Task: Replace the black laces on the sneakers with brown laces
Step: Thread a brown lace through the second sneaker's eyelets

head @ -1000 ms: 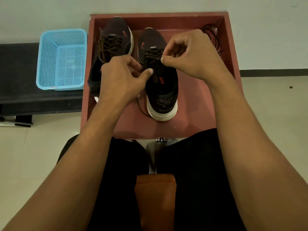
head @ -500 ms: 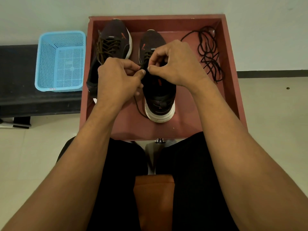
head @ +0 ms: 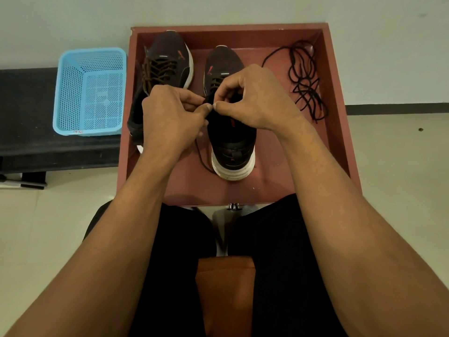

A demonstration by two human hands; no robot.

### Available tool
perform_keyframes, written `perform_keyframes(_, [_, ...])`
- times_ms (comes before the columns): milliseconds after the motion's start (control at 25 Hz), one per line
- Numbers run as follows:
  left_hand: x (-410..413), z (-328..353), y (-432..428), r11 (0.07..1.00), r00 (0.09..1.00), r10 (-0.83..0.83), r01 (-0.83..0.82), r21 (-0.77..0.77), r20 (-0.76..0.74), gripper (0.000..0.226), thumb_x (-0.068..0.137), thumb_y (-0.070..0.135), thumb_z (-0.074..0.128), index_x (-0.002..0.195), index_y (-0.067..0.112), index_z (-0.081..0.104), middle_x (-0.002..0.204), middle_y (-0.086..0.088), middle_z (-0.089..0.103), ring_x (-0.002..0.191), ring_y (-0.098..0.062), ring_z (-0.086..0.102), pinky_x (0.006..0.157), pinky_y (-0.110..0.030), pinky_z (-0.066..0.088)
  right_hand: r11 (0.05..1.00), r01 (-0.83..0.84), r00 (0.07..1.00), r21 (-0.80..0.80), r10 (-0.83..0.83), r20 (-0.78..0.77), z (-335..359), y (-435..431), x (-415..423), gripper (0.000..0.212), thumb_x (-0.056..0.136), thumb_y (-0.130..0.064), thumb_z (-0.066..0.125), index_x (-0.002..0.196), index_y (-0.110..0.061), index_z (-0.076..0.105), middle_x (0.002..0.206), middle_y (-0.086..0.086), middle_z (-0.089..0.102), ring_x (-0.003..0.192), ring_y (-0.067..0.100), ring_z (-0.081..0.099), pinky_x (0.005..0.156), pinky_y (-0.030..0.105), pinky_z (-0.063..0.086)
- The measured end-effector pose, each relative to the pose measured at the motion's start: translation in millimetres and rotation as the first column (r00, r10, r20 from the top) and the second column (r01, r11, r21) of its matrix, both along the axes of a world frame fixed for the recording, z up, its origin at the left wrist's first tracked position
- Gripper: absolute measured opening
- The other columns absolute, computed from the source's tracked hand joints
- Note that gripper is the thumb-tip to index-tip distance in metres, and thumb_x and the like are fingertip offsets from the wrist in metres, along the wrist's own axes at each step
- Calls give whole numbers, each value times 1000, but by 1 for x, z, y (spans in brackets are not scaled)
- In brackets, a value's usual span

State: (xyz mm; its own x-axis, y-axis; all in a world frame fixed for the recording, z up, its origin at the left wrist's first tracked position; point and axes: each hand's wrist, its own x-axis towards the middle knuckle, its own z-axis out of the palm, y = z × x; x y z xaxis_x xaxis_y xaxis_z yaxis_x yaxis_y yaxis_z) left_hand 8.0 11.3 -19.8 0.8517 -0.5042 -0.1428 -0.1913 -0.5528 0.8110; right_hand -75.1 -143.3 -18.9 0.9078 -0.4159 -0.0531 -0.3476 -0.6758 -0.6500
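Two dark sneakers stand in a red-brown tray [head: 335,132]. The left sneaker [head: 170,54] carries brown laces [head: 159,69]. Over the tongue of the right sneaker [head: 233,147], my left hand [head: 170,117] and my right hand [head: 255,98] meet thumb tip to thumb tip. Each pinches a dark lace at the eyelets, and most of that lacing is hidden by my fingers. One loose end of this lace [head: 201,158] trails on the tray floor left of the heel. A pile of removed black laces [head: 306,86] lies in the tray's far right corner.
A light blue perforated basket [head: 90,93] sits on a black bench [head: 29,122] left of the tray. The tray stands against a white wall. My black-clad legs and an orange seat [head: 226,288] are below it, and pale floor lies on both sides.
My right hand has come down and left from above the shoe's toe to meet my left hand at the tongue. The black lace pile it covered is now in view.
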Motion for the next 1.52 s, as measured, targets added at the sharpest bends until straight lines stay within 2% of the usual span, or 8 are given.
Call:
perform_keyframes(520, [0, 1, -3, 998, 998, -58, 58, 37, 9, 16, 106, 20, 61, 115, 19, 75, 75, 3, 73, 55, -7, 72, 64, -22, 60, 998, 19, 1000, 59, -20, 23, -2, -6, -1, 6, 84, -45, 84, 86, -41, 81, 80, -24, 74, 91, 0, 70, 98, 45, 55])
perform_keyframes(720, [3, -2, -5, 999, 999, -42, 42, 14, 3, 10, 99, 18, 70, 92, 25, 73, 75, 5, 75, 62, -6, 75, 72, -31, 65, 994, 71, 997, -84, -67, 47, 10, -15, -15, 49, 65, -73, 79, 95, -34, 72, 101, -19, 65, 99, 7, 62, 92, 46, 54])
perform_keyframes(800, [3, -3, -5, 1000, 999, -31, 31, 0, -9, 10, 98, 17, 69, 90, 22, 72, 77, 3, 76, 65, -7, 76, 72, -32, 66, 982, 132, 986, -133, -144, -87, 20, -23, -26, 75, 57, -85, 75, 101, -26, 61, 106, -7, 57, 98, 16, 56, 81, 39, 51])
perform_keyframes(920, [3, -3, -7, 1000, 998, -6, 7, 9, -69, 6, 99, 18, 65, 95, 15, 69, 83, 0, 75, 66, -7, 76, 71, -32, 66, 986, 164, 844, -18, -150, -514, 36, -33, -43, 83, 59, -93, 70, 79, -14, 56, 76, 0, 58, 64, 17, 51, 59, 32, 39])
perform_keyframes(1000, [2, -3, -9, 1000, 992, -13, 15, 21, -123, 6, 100, 19, 62, 99, 13, 64, 89, 0, 72, 67, -5, 75, 73, -34, 66, 982, 172, 764, 79, -82, -640, 34, -33, -46, 81, 66, -89, 68, 74, -9, 67, 69, 4, 67, 58, 18, 57, 60, 29, 45])
perform_keyframes(1120, [1, -4, -10, 999, 985, -28, 30, 12, -169, 8, 102, 19, 59, 96, 15, 59, 87, 0, 68, 66, -3, 74, 76, -38, 66, 962, 201, 776, 186, -41, -629, 18, -25, -38, 64, 84, -73, 70, 90, -10, 79, 62, 1, 71, 50, 12, 57, 53, 25, 45])
perform_keyframes(1360, [-3, -4, -10, 993, 946, 36, -71, -97, -322, 7, 105, 13, 52, 98, 11, 55, 98, -9, 67, 84, -18, 77, 73, -32, 66, 903, 354, 799, 244, -156, -580, 6, -27, -37, 29, 104, -27, 59, 96, -3, 73, 50, 0, 65, 43, 11, 55, 44, 22, 48])
perform_keyframes(1520, [-12, -4, -3, 994, 999, -44, 46, 99, -22, 7, 107, 15, 47, 102, 12, 51, 87, 1, 62, 60, -13, 71, 54, -13, 53, 854, 413, 817, 315, -195, -542, 7, -21, -35, 23, 104, -11, 51, 89, -4, 67, 60, 5, 69, 41, 9, 62, 45, 25, 56])
